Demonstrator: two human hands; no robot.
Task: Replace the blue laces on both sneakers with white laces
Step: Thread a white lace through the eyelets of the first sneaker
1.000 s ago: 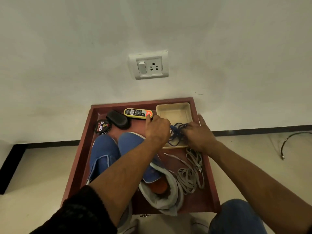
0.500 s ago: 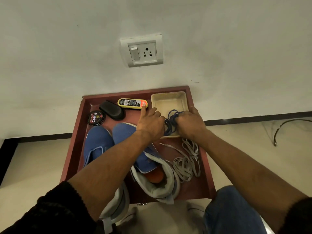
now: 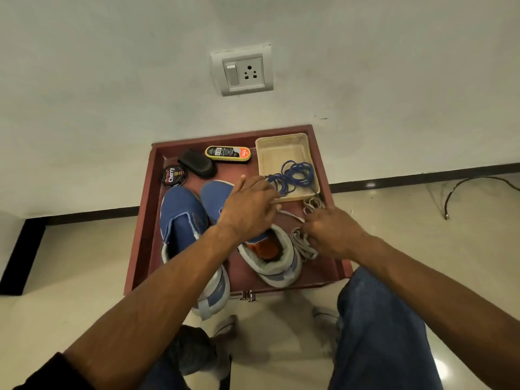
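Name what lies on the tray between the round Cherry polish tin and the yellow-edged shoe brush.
In the head view, a black oval shoe-shine sponge lies between the Cherry polish tin and the yellow-edged shoe brush, on the red tray.

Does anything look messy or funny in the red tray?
A little. The blue laces spill over the beige dish's front rim instead of sitting fully inside, and the left sneaker's heel sticks out past the red tray's near edge.

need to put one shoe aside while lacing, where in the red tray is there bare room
Little. Bare tray floor shows at the near right corner, between the right shoe and the rim, and in the far half of the beige dish. Elsewhere it is crowded: left shoe, polish tin, black brush, white laces, blue laces.
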